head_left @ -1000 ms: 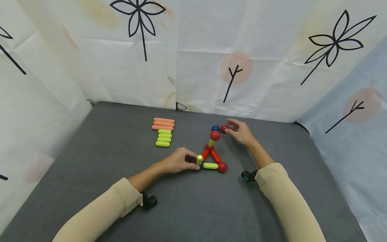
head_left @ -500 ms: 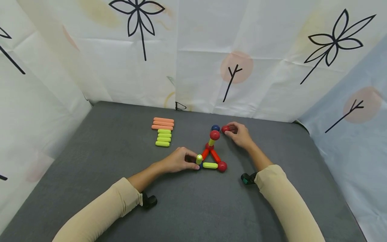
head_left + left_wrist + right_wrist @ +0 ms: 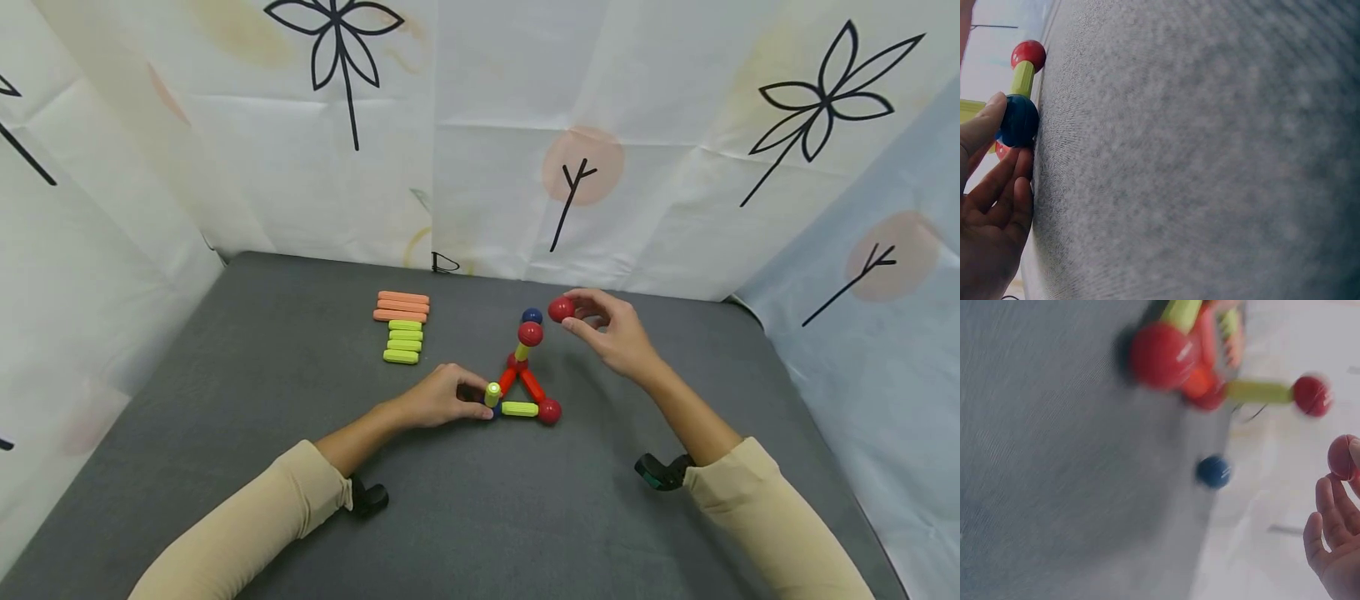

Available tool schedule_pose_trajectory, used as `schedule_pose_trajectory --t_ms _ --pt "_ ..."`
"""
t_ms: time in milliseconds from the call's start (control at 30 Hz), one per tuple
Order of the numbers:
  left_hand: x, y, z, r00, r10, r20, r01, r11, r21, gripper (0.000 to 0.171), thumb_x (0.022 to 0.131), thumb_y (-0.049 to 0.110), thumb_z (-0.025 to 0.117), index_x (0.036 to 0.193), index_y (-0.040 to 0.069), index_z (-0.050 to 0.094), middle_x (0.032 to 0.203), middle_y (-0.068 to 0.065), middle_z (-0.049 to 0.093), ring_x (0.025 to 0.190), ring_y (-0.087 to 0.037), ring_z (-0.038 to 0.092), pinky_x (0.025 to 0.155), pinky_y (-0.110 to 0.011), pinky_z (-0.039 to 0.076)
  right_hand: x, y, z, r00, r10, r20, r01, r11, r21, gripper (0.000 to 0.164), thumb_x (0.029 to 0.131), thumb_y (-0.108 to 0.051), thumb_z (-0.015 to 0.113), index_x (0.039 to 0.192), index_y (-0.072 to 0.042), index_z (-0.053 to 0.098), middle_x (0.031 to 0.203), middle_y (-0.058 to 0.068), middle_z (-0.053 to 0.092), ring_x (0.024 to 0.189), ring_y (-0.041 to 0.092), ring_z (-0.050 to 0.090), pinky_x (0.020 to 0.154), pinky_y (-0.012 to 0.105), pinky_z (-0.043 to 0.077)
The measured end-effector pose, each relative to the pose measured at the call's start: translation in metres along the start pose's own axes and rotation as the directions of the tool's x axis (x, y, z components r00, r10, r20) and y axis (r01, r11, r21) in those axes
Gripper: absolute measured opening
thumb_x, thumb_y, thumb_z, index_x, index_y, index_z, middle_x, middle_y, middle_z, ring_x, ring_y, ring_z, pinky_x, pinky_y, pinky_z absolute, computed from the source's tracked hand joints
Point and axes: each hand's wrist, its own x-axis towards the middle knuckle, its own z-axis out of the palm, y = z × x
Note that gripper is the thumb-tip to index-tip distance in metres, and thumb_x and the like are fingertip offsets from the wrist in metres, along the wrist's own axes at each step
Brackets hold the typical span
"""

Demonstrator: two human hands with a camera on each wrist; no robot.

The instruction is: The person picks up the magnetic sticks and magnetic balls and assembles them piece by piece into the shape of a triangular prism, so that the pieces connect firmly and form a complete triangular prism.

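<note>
A small structure of sticks and balls (image 3: pixel 522 385) stands mid-table: a flat triangle of red and yellow-green sticks with an upright yellow-green stick topped by a red ball (image 3: pixel 529 333). My left hand (image 3: pixel 442 398) grips the triangle's left corner, fingers round the blue ball (image 3: pixel 1019 120) beneath a short yellow-green stick (image 3: pixel 492 394). My right hand (image 3: pixel 611 333) is raised above the table and pinches a loose red ball (image 3: pixel 559 309), seen also in the right wrist view as the red ball (image 3: pixel 1342 457). A loose blue ball (image 3: pixel 532 316) lies behind the structure.
A row of orange sticks (image 3: pixel 402 306) and yellow-green sticks (image 3: pixel 403 341) lies at the back left of the grey table (image 3: pixel 262 400). White printed fabric walls (image 3: pixel 487 125) close in the back and both sides.
My right hand has lifted the red ball off the table and drawn it up and slightly toward me. The left hand and the structure have stayed put.
</note>
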Motion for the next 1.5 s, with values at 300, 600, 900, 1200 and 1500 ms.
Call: schedule_pose_trajectory --t_ms 300,600,900,1200,1500 --pt "-0.001 0.001 0.0 1.0 0.011 -0.003 -0.011 1.0 0.023 0.024 0.085 0.017 0.081 0.108 0.012 0.077 0.091 0.007 0.07 0.08 -0.01 0.06 0.073 -0.026 0.053 -0.019 -0.042 0.024 0.965 -0.191 0.181 0.175 0.979 0.101 0.037 0.091 -0.003 0.071 0.127 -0.005 0.063 0.114 0.005 0.068 0.097 0.016 0.063 0.08 0.029 0.052" --pt "-0.001 -0.001 0.0 1.0 0.016 0.012 -0.017 0.999 0.046 0.023 0.087 0.018 0.079 0.109 0.012 0.076 0.087 0.009 0.069 0.075 -0.007 0.056 0.066 -0.024 0.047 -0.031 -0.04 0.054 0.92 -0.262 0.291 0.233 0.963 0.131 0.035 0.09 -0.006 0.073 0.125 -0.005 0.064 0.113 0.004 0.069 0.093 0.023 0.064 0.078 0.046 0.053" --pt "-0.001 -0.002 -0.001 1.0 0.02 0.011 -0.02 0.999 0.046 0.022 0.087 0.018 0.079 0.108 0.013 0.076 0.083 0.009 0.067 0.072 -0.008 0.054 0.065 -0.024 0.045 -0.035 -0.038 0.057 0.928 -0.233 0.29 0.21 0.972 0.108 0.039 0.092 -0.009 0.072 0.129 -0.006 0.062 0.114 0.003 0.068 0.092 0.019 0.064 0.078 0.045 0.053" --pt "-0.001 0.001 0.0 1.0 0.006 0.013 -0.006 0.999 0.052 0.025 0.086 0.018 0.08 0.11 0.013 0.076 0.09 0.008 0.07 0.079 -0.009 0.059 0.073 -0.026 0.052 -0.059 -0.007 0.04 0.962 -0.086 0.259 0.094 0.995 -0.018 0.033 0.092 -0.01 0.071 0.122 0.0 0.065 0.112 0.012 0.069 0.091 0.02 0.064 0.075 0.041 0.052" --pt "-0.003 0.0 -0.006 0.998 0.024 0.057 -0.026 0.999 0.033 0.031 0.087 0.011 0.078 0.117 0.008 0.072 0.1 0.002 0.071 0.088 -0.01 0.063 0.082 -0.026 0.054 -0.075 0.025 0.038 0.935 0.058 0.349 -0.036 0.997 -0.069 0.039 0.092 -0.02 0.073 0.127 -0.006 0.063 0.099 0.0 0.067 0.088 0.017 0.061 0.069 0.027 0.048"
